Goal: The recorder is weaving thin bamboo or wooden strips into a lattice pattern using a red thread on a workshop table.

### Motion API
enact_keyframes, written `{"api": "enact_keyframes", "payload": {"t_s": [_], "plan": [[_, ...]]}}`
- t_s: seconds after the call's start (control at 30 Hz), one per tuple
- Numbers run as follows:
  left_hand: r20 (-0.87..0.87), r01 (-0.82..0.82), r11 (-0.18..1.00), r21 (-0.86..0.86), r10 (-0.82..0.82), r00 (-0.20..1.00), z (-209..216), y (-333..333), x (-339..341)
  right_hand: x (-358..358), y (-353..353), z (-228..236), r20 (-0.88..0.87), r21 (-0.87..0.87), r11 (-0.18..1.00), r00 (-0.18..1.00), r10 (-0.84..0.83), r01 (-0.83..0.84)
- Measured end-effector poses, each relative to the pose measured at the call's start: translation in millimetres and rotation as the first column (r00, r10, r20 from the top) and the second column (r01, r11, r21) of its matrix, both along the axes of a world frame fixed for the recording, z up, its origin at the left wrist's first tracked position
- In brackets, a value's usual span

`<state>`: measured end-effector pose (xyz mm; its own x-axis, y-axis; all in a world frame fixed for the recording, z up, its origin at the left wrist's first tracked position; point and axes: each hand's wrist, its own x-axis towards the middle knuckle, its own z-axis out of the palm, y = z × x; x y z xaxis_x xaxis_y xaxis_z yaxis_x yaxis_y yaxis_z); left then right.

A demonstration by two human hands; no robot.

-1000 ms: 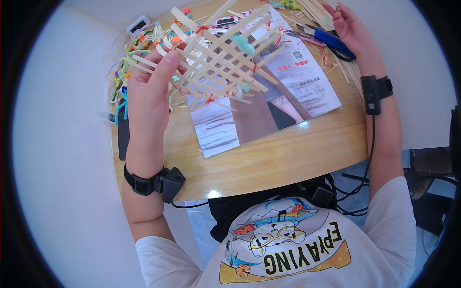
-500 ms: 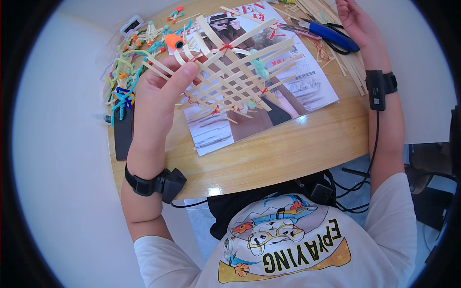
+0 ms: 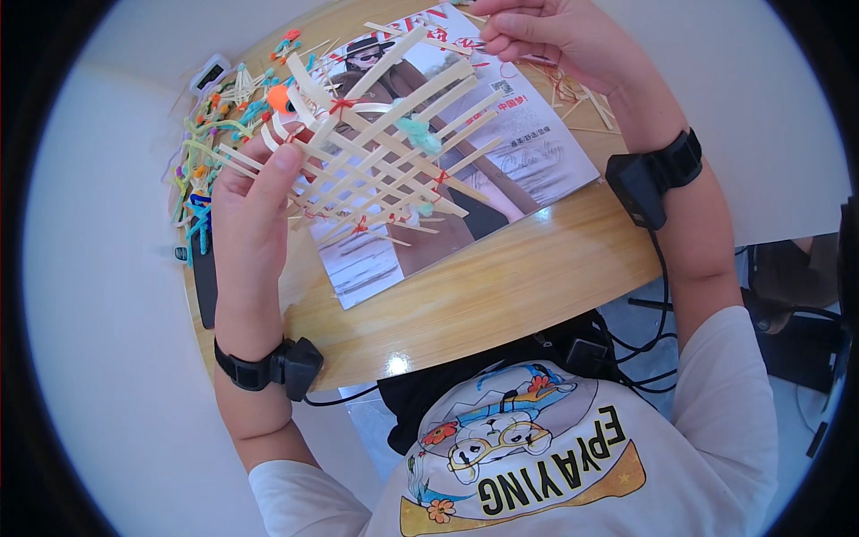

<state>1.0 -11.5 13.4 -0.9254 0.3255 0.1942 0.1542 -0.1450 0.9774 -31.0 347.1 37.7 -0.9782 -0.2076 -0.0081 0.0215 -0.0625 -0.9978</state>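
Note:
In my left hand (image 3: 250, 201) is a woven lattice (image 3: 376, 161) of pale bamboo strips, gripped at its left corner between thumb and fingers. Red ties bind several of its crossings, and a tuft of mint-green fluff (image 3: 418, 134) sits near its upper right. The lattice is held tilted above a magazine (image 3: 555, 166) with a figure in a dark hat on its cover. My right hand (image 3: 550, 40) is over the magazine's far right corner, thumb and fingers pinched together. Whatever lies in that pinch is too small to make out.
Coloured pipe-cleaner pieces and beads (image 3: 201, 170) crowd the table's left side. Near them are an orange spool (image 3: 279, 97), a small white timer (image 3: 210, 74) and a flat black object (image 3: 205, 277). Loose strips and red thread scraps (image 3: 564, 85) lie at the far right.
My right hand has swung left from the blue-handled tool to the magazine's far corner, its fingers now pinched. My left hand and the lattice appear farther left, as does the whole table.

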Motion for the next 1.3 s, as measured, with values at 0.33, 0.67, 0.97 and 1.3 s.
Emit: {"api": "enact_keyframes", "payload": {"t_s": [0.33, 0.67, 0.97, 1.3], "plan": [[0.108, 0.002, 0.998, 0.064, -0.009, 0.994, 1, -4, -2, 16, -16, 5, -0.001, -0.329, 0.895, 0.948, 0.318, -0.300], [0.103, -0.011, 0.997, 0.070, 0.004, 0.995, 3, -5, -3, 8, -21, -7, -0.036, -0.246, 0.930, 0.961, 0.274, -0.275], [0.113, -0.021, 0.999, 0.039, 0.016, 0.993, -2, -3, -3, 19, -33, 1, 0.026, 0.095, 0.993, 0.998, 0.065, -0.067], [0.103, 0.008, 0.998, 0.061, -0.014, 0.995, -6, -4, -3, 14, -30, -3, -0.050, 0.110, 0.994, 0.999, 0.006, 0.000]]}}
